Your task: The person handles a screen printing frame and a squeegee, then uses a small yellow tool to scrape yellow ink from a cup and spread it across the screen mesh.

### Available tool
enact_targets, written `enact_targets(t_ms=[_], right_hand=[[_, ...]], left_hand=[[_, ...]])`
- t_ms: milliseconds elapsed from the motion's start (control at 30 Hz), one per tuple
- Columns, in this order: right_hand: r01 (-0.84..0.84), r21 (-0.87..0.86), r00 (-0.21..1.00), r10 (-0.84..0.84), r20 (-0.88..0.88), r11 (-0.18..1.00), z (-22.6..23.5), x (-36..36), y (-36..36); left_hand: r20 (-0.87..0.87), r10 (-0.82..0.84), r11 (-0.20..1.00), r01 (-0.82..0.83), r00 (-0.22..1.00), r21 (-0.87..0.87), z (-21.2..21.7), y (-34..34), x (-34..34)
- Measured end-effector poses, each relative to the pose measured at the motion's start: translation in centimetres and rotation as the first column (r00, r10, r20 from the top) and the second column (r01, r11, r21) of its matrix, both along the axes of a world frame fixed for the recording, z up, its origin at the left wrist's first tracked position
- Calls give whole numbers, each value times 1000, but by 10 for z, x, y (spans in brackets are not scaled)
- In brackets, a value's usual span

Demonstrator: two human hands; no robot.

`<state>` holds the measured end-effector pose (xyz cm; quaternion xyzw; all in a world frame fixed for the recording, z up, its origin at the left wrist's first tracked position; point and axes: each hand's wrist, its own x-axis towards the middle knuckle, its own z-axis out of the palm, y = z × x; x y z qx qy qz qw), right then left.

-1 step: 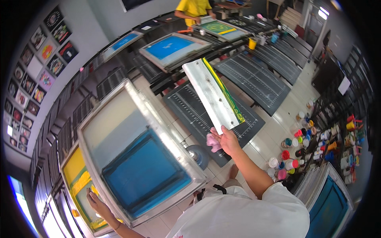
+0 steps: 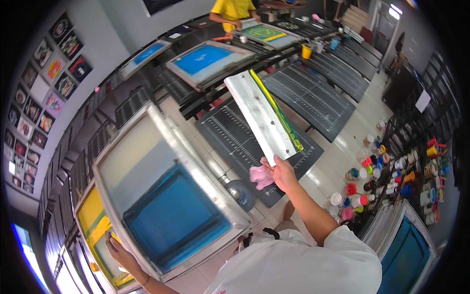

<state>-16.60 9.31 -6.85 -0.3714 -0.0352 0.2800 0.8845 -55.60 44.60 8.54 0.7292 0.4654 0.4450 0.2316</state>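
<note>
In my right hand (image 2: 283,174) is a silver metal squeegee (image 2: 259,112), gripped by its near end and raised at a slant. Yellow-green ink coats its right edge. A crumpled pink cloth (image 2: 260,177) is close beside those fingers; whether they hold it too I cannot tell. At lower left my left hand (image 2: 121,255) is curled at a screen smeared with yellow ink (image 2: 93,208), and whatever lies between its fingers is hidden. Between my hands stands a large framed screen (image 2: 188,147) with a dark blue panel, partly covering the yellow one.
Dark printing boards (image 2: 313,98) extend ahead, one under the squeegee. Farther off, a blue screen (image 2: 208,61) rests on the table, and a person in yellow (image 2: 232,12) works at another screen. Ink tubs (image 2: 360,201) crowd the right floor, near leaning framed screens (image 2: 406,245).
The surroundings have shifted slightly left in view, along with the pink cloth. My right hand and the squeegee stay nearly in place; my left hand is slightly lower.
</note>
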Motion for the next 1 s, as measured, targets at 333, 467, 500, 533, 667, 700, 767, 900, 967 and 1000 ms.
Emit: enact_targets(t_ms=[333, 467, 500, 533, 667, 700, 767, 900, 967, 1000], right_hand=[[247, -65, 958, -234, 166, 967, 14, 123, -230], [382, -54, 910, -365, 198, 923, 25, 183, -317], [418, -55, 893, -399, 208, 907, 24, 199, -335], [459, -52, 874, -440, 208, 887, 26, 214, -353], [576, -58, 808, -558, 190, 815, 23, 278, -433], [594, -63, 797, -577, 181, 802, 19, 295, -455], [665, -37, 742, -654, 148, 746, 20, 326, -498], [764, -47, 642, -749, 167, 644, 13, 390, -597], [794, -115, 608, -774, 176, 597, 11, 422, -659], [769, -161, 639, -747, 181, 619, 5, 441, -687]], left_hand=[[-24, -630, 775, 626, 776, -83, -2, -262, 304], [25, -881, 455, 859, 473, -234, -37, -377, 430], [-13, -925, 373, 900, 380, -228, -44, -395, 457], [-55, -956, 293, 927, 288, -232, -51, -414, 482], [-38, -993, 120, 951, 114, -286, -74, -486, 588], [-15, -998, 68, 950, 67, -304, -77, -506, 616], [-1, -999, -39, 953, -42, -299, -87, -547, 675], [5, -965, -255, 934, -262, -251, -115, -638, 801], [108, -948, -319, 903, -300, -287, -141, -703, 882], [90, -938, -347, 892, -335, -289, -141, -728, 916]])
